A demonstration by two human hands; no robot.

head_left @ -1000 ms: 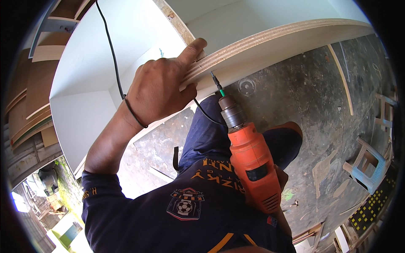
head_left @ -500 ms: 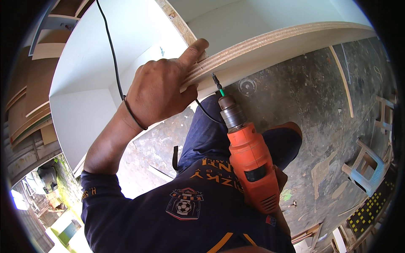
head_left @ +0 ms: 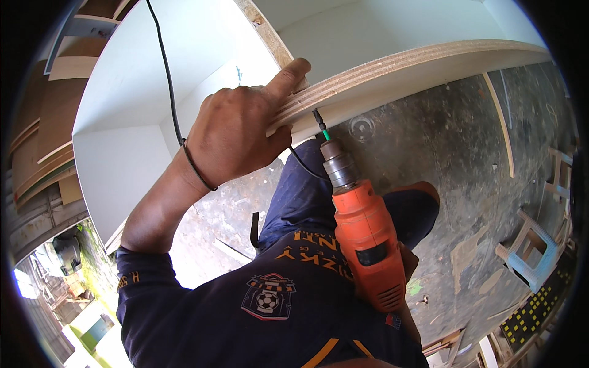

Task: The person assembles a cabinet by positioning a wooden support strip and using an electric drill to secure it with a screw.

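Observation:
My left hand [head_left: 236,132] grips the near edge of a plywood panel [head_left: 392,66], its index finger stretched over the corner where an upright board [head_left: 270,34] meets it and its thumb underneath. A black cord [head_left: 167,73] runs down to that wrist and loops around it. My right hand [head_left: 408,265] is mostly hidden behind an orange power drill [head_left: 366,230], which it holds by the handle. The drill points up and away from me. Its dark bit [head_left: 319,119], with a green section near the chuck [head_left: 338,164], reaches the panel's underside close to my left thumb.
The panel belongs to a large white-faced cabinet [head_left: 116,156] on the left and ahead. A thin wood strip [head_left: 500,122] lies on the stained concrete floor [head_left: 454,159]. A blue-and-tan stool [head_left: 531,251] stands at right. Stacked boards [head_left: 58,116] fill the far left.
The panel, cabinet and my left hand sit slightly lower and farther right in the picture. The drill stays nearly in place, its bit still at the panel.

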